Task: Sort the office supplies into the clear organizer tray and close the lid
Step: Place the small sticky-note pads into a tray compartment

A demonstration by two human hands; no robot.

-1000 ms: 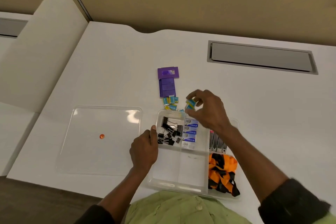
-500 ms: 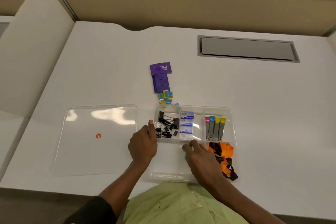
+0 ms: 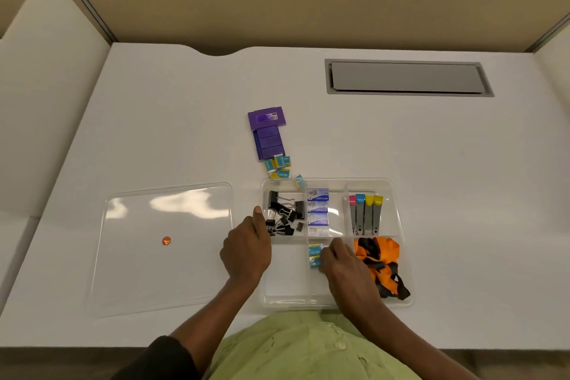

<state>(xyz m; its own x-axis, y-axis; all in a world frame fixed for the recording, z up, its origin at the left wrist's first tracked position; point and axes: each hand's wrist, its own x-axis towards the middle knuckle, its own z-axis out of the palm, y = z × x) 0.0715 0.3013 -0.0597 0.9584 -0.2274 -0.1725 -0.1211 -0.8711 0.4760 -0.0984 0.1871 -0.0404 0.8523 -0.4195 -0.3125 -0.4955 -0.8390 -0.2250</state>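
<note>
Resting on the left wall of the clear organizer tray [image 3: 398, 213], the left hand [image 3: 246, 248] presses it with the thumb and grasps nothing. To the right, the right hand [image 3: 342, 265] pinches small blue packets [image 3: 315, 254] inside the near middle compartment. On the far left lies the lid [image 3: 148, 271]; more blue packets [image 3: 278, 166] wait just beyond the tray.

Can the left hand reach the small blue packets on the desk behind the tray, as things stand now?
Probably yes. The left hand rests on the tray's left edge, and the blue packets lie on open desk beyond its far rim, with nothing over them. It would have to let go of the tray.
</note>
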